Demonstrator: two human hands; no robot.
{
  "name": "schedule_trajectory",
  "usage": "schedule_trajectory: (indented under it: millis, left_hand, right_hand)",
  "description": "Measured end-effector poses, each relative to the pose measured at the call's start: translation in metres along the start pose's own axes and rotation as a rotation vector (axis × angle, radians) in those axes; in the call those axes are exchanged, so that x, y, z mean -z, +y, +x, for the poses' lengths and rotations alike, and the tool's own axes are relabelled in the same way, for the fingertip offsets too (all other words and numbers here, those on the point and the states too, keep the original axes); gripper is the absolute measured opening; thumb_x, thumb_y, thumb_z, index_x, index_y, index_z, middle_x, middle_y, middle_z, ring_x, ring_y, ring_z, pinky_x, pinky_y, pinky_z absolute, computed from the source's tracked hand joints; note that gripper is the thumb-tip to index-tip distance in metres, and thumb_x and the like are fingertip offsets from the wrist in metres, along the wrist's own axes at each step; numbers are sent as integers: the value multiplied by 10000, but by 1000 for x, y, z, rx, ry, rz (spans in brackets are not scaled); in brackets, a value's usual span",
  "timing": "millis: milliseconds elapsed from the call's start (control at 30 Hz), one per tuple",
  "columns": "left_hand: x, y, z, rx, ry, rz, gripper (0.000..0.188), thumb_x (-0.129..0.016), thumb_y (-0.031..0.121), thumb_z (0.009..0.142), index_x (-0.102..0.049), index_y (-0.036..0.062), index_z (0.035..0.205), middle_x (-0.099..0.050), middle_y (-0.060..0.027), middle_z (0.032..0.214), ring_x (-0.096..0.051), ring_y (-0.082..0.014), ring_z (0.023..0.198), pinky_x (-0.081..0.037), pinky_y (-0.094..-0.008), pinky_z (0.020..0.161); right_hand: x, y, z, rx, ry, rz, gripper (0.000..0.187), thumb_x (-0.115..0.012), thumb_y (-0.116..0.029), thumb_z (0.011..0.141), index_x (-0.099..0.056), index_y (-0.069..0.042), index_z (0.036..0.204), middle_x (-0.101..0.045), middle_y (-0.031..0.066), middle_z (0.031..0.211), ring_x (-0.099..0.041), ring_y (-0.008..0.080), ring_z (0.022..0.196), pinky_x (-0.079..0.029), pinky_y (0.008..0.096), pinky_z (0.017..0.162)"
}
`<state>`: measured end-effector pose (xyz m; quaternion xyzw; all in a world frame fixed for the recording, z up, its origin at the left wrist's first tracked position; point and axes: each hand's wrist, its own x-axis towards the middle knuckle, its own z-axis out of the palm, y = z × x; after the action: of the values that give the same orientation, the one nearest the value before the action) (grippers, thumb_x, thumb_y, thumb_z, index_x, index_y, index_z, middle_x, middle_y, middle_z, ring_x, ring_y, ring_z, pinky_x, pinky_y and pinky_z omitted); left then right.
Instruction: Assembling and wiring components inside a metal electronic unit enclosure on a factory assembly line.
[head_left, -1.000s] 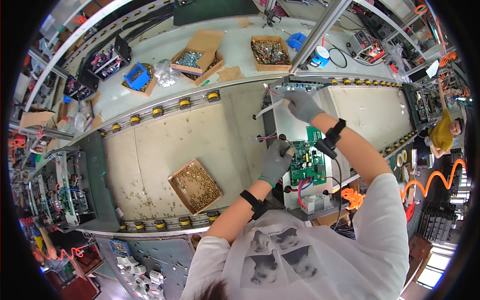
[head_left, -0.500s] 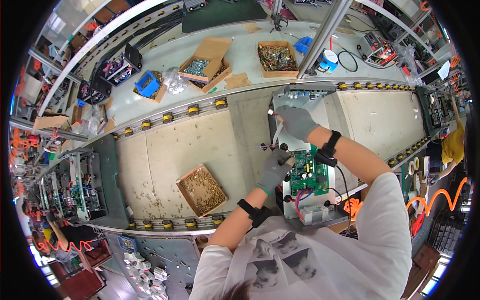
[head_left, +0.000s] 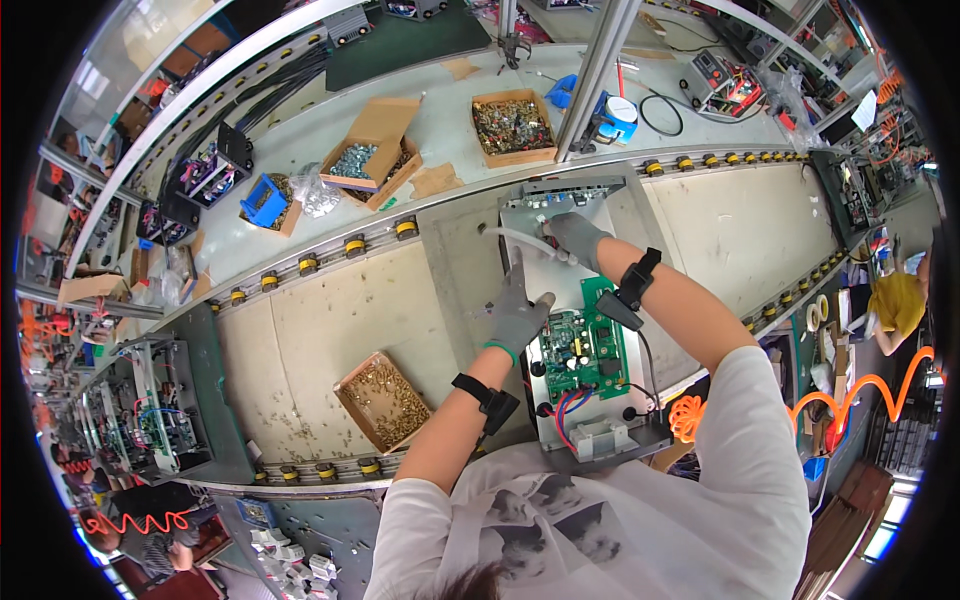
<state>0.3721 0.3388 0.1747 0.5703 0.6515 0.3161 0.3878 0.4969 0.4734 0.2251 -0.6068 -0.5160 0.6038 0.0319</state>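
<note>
My right hand (head_left: 575, 241), in a grey glove, is closed on a pale sleeved cable (head_left: 520, 237) over the bare metal upper part of an opened device chassis (head_left: 540, 268). The cable's free end arcs out to the left past the chassis edge. My left hand (head_left: 519, 318), gloved in grey, is at the chassis's left side, index finger stretched up and thumb apart; I see nothing in it. A green circuit board (head_left: 572, 350) is in the chassis, just right of the left hand. Red and blue wires (head_left: 568, 412) run below the board near a light grey block (head_left: 590, 438).
A cardboard box of small brass-coloured parts (head_left: 383, 403) sits on the conveyor line, with loose parts scattered left of it. Several parts boxes, including one of mixed fasteners (head_left: 513, 127), stand on the far shelf. An orange coiled hose (head_left: 850, 405) hangs at right.
My right hand has drawn down, and the cable now arcs out leftward from it. The left hand has lifted off the board's upper edge and stretched its fingers. The view has shifted slightly.
</note>
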Motion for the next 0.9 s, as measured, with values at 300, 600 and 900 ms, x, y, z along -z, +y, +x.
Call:
schedule_trajectory:
  millis: [300,600,900]
  left_hand:
    - [-1,-5,2,22,-83,143,841,-636,301,778,-162,109,1446,-417,-273,1287,-478,-443,1123,-402,-455,947]
    - [-3,-6,4,55,-68,185,876,-653,297,770,-149,24,1433,-448,-283,1247,-456,-435,1147,-380,-449,962]
    - [-2,3,3,90,-36,201,846,-667,296,766,-207,-43,1391,-429,-274,1312,-444,-398,1193,-384,-411,973]
  right_hand:
    - [-15,10,8,86,119,215,279,-469,-292,934,-605,-51,901,-542,48,610,-472,139,448,-369,282,404]
    - [-25,7,19,44,206,357,202,-530,-230,885,-622,-54,919,-564,50,634,-486,124,448,-320,261,359]
    - [-30,6,11,87,266,358,253,-519,-265,892,-627,-47,960,-610,67,677,-502,151,444,-392,290,421]
